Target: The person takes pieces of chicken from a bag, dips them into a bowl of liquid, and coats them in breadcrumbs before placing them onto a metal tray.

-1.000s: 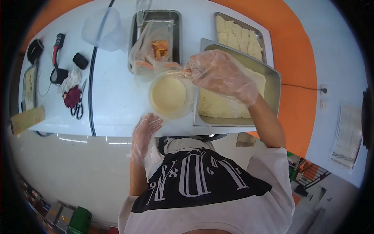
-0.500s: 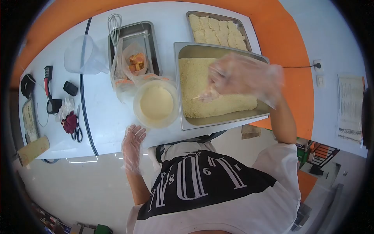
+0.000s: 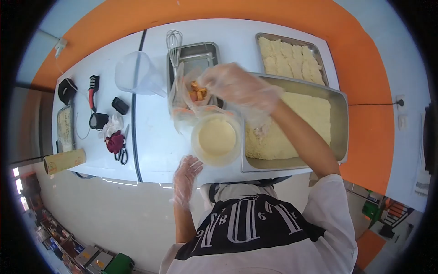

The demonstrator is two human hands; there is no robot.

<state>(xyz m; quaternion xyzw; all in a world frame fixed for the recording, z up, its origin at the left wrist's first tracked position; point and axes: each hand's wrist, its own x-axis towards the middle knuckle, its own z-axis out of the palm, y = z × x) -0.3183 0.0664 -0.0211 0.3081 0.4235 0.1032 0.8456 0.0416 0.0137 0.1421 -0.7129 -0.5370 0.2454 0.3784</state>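
Observation:
My right hand (image 3: 235,84), in a clear plastic glove, is over the right edge of the plastic bag (image 3: 181,112) that holds orange-brown meat pieces (image 3: 197,92). Its fingers are blurred, and whether they hold anything is unclear. My left hand (image 3: 187,177), also gloved, hangs at the table's front edge with its fingers apart and nothing in them. Between the hands stands a round tub of pale batter (image 3: 216,137). To its right is a deep metal pan (image 3: 341,123) of breadcrumbs (image 3: 292,130), with a small pale piece lying near the crumbs' left side.
A whisk (image 3: 174,45) leans in a metal tray (image 3: 211,47) behind the bag. Coated pieces fill another tray (image 3: 321,68) at the back right. Leftward are a clear jug (image 3: 136,75), a sharpener (image 3: 93,89), scissors (image 3: 122,153), dark red cloth (image 3: 115,142) and a yellow roll (image 3: 65,161).
My right hand has moved left from above the breadcrumbs to the bag of meat. The piece it had is now down in the crumbs. The camera view has shifted.

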